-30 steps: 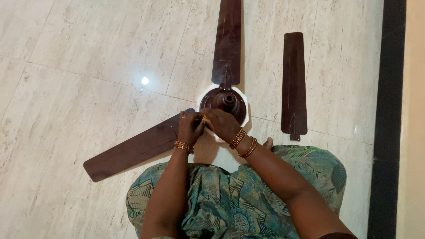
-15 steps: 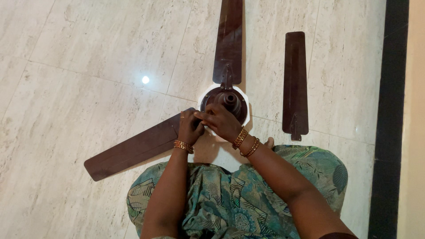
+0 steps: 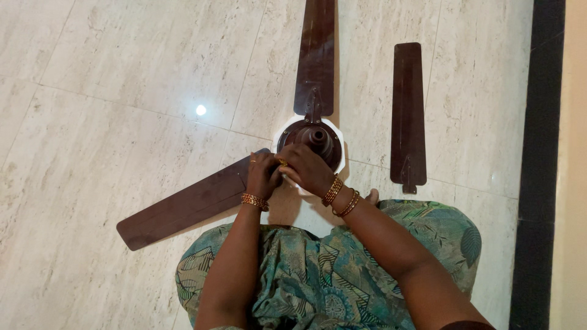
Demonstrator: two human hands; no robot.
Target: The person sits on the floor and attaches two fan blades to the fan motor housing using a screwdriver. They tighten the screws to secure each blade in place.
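A brown ceiling fan lies on the tiled floor, its motor hub [image 3: 315,139] sitting in a white holder. One blade [image 3: 315,55] points away from me and a second blade [image 3: 183,208] runs down to the left. My left hand [image 3: 263,175] is curled over the inner end of that left blade, where it meets the hub. My right hand [image 3: 307,169] presses against it from the right, fingers closed around a small yellow-tipped tool [image 3: 282,162] that is mostly hidden. Both wrists wear gold bangles.
A third, loose brown blade [image 3: 408,113] lies on the floor to the right of the hub. My lap in green patterned cloth [image 3: 330,275] fills the lower middle. A black border strip [image 3: 538,159] and a cream wall run along the right edge.
My right hand's fingers shifted slightly at the blade joint, and the yellow tip shows again between the hands. The fan and the loose blade have not moved.
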